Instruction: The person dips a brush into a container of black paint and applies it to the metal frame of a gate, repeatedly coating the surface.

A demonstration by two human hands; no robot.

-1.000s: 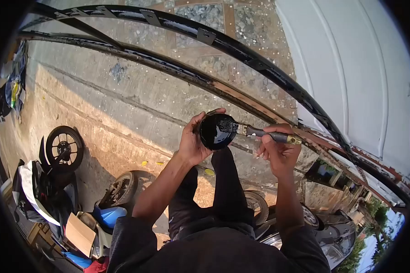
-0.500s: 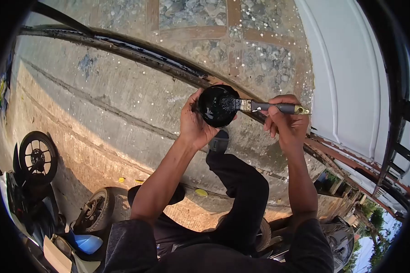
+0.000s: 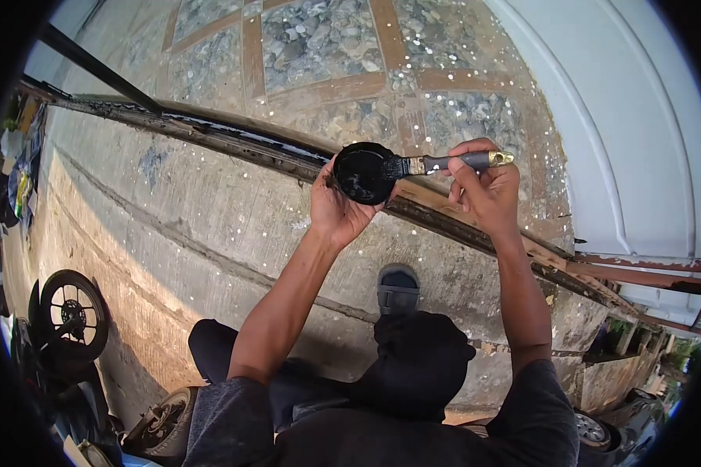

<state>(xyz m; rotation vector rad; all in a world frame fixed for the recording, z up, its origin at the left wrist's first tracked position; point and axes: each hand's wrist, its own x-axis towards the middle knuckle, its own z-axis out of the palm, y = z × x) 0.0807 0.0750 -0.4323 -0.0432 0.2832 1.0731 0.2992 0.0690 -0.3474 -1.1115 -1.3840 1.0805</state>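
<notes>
My left hand [image 3: 341, 208] is wrapped round a small round cup of black paint [image 3: 364, 176], its dark inside facing up at me. A paintbrush [image 3: 438, 163] with a dark grey handle and a metal ferrule is pinched in my right hand [image 3: 484, 183]. Its blackened bristles rest at the cup's right rim. White specks mark the handle, and its end looks yellowish. Below the cup a long dark metal rail [image 3: 234, 148] crosses the ground.
A white panel [image 3: 600, 117] stands at the right. Pebbled paving with brown strips [image 3: 319, 92] lies beyond the rail. At the lower left are a motorcycle wheel [image 3: 72, 315] and another tyre [image 3: 163, 424]. My sandalled foot [image 3: 398, 289] is on the concrete.
My view has shifted, and my foot shows more fully below the cup. The brush has moved slightly left and up, its bristles now at the cup's rim rather than further inside.
</notes>
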